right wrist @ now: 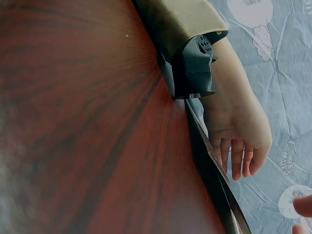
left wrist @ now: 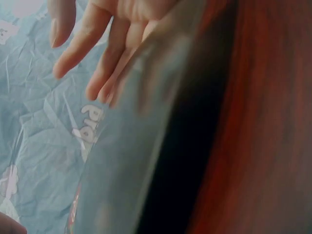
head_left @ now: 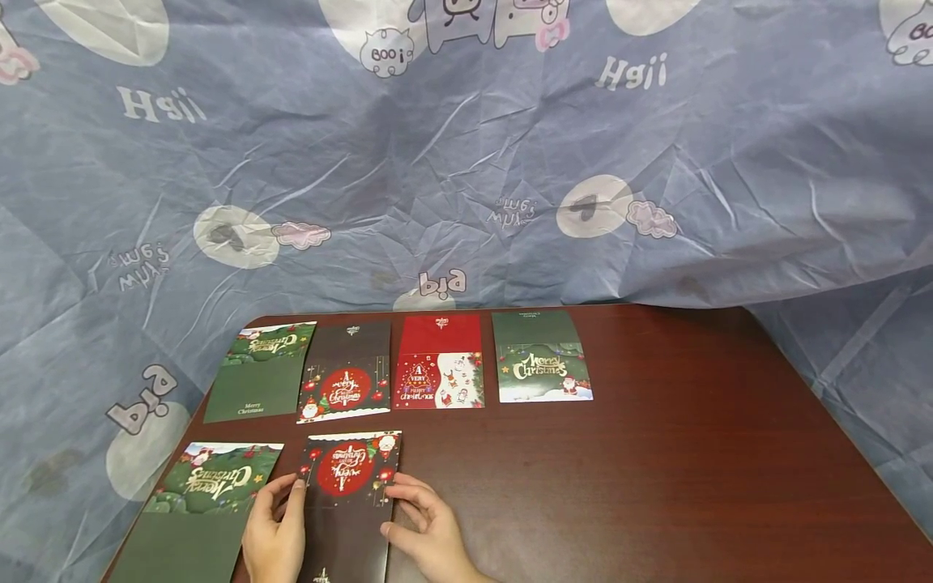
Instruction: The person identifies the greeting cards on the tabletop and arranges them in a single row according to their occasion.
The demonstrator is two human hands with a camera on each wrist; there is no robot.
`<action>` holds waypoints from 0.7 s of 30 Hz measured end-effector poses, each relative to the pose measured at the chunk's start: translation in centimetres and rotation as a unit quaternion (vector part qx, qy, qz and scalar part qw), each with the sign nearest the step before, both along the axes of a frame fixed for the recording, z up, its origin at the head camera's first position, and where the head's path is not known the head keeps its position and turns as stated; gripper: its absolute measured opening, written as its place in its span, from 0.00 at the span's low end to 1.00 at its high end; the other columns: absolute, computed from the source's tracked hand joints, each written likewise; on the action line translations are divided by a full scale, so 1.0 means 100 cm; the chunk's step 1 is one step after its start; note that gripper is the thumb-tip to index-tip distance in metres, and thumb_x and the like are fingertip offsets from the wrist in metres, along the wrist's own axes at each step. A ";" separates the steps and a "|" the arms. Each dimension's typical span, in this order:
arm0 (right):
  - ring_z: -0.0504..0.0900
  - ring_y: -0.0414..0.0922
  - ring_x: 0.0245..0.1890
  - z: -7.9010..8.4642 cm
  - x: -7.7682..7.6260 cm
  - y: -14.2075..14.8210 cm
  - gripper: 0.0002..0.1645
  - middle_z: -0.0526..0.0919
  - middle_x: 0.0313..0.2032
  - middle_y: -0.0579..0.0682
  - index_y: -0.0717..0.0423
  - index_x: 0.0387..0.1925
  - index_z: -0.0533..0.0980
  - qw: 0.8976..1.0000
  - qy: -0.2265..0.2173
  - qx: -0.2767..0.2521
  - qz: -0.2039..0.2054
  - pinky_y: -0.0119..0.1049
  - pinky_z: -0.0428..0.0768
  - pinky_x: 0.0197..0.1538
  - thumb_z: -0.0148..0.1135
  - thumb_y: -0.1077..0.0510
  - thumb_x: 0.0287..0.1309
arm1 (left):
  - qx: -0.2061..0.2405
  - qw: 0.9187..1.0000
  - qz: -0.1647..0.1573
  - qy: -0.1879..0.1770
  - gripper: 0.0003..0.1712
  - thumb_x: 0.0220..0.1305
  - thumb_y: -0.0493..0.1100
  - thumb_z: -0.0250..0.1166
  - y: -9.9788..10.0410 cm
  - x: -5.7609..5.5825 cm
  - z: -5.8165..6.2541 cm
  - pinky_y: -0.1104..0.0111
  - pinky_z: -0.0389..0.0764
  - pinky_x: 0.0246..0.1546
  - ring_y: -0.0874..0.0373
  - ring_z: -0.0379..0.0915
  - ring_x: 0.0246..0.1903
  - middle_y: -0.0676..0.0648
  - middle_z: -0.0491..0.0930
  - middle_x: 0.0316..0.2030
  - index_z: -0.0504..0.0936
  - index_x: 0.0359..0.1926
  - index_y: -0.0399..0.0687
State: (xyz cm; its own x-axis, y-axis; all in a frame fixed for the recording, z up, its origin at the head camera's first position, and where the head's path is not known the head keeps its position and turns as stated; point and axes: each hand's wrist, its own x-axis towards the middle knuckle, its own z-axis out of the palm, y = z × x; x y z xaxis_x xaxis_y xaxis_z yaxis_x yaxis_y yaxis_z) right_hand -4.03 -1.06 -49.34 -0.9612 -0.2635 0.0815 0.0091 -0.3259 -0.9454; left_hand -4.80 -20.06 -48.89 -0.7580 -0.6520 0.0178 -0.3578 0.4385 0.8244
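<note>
A dark Christmas card [head_left: 347, 534] lies unfolded flat near the table's front, its red-circle picture at the far half and gold print at the near end. Along its left edge is my left hand [head_left: 277, 526], thumb by the border and fingers loosely bent. At the opposite edge sits my right hand [head_left: 430, 526], fingertips right at the card's side. Seen from the left wrist, the right hand [left wrist: 114, 44] has its fingers extended and relaxed above a shiny card surface. In the right wrist view, the left hand [right wrist: 239, 119] shows loose fingers behind a card edge.
A green card [head_left: 182, 542] lies unfolded left of the left hand. Behind stands a row of unfolded cards: green [head_left: 255, 385], dark [head_left: 346, 340], red [head_left: 440, 334] and another green one [head_left: 528, 328]. Brown table [head_left: 656, 453] spreads rightward; a blue patterned cloth [head_left: 466, 162] hangs behind.
</note>
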 end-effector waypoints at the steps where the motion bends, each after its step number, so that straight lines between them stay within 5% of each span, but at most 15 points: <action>1: 0.65 0.55 0.61 0.000 0.000 0.000 0.24 0.63 0.61 0.68 0.74 0.50 0.72 1.000 0.000 -0.001 0.000 0.42 0.67 0.61 0.63 0.71 0.49 | -0.001 1.000 -0.001 0.000 0.21 0.67 0.55 0.53 0.001 0.000 0.000 0.56 0.69 0.43 0.47 0.75 0.44 0.40 0.79 0.48 0.77 0.50 0.46; 7: 0.62 0.58 0.62 -0.002 -0.002 -0.001 0.26 0.59 0.61 0.65 0.74 0.52 0.70 1.000 -0.017 -0.023 0.005 0.41 0.70 0.58 0.60 0.75 0.47 | -0.007 1.000 -0.006 0.004 0.20 0.67 0.54 0.54 0.003 -0.001 -0.001 0.60 0.69 0.42 0.47 0.76 0.45 0.40 0.79 0.48 0.77 0.50 0.45; 11: 0.62 0.57 0.61 -0.002 -0.002 -0.002 0.27 0.61 0.60 0.63 0.73 0.51 0.71 0.999 -0.030 -0.020 -0.006 0.39 0.72 0.57 0.60 0.76 0.44 | -0.005 1.000 -0.004 0.008 0.20 0.67 0.55 0.55 0.003 -0.001 -0.001 0.71 0.69 0.39 0.66 0.75 0.38 0.41 0.80 0.47 0.78 0.50 0.47; 15: 0.66 0.55 0.59 -0.003 -0.003 -0.002 0.25 0.66 0.57 0.59 0.70 0.49 0.74 0.999 -0.043 0.014 -0.018 0.39 0.75 0.53 0.61 0.76 0.42 | -0.003 1.000 -0.009 0.025 0.17 0.66 0.53 0.57 0.007 -0.001 -0.003 0.85 0.66 0.31 0.86 0.64 0.30 0.43 0.81 0.44 0.79 0.47 0.47; 21: 0.77 0.47 0.47 -0.003 -0.002 -0.001 0.25 0.70 0.55 0.59 0.70 0.49 0.73 0.998 -0.063 0.006 -0.006 0.31 0.78 0.43 0.61 0.76 0.44 | -0.003 0.998 -0.024 0.051 0.14 0.66 0.49 0.58 0.014 0.000 -0.004 0.89 0.65 0.31 0.87 0.64 0.30 0.43 0.82 0.43 0.80 0.46 0.46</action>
State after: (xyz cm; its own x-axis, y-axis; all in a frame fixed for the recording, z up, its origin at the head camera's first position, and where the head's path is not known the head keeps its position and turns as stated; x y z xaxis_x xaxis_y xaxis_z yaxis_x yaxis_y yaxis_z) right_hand -4.25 -1.17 -49.65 -0.9666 -0.2528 -0.0431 0.1243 -0.3146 -0.9411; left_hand -4.80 -18.71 -49.25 -0.7826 -0.6144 0.1001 -0.2501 0.4577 0.8532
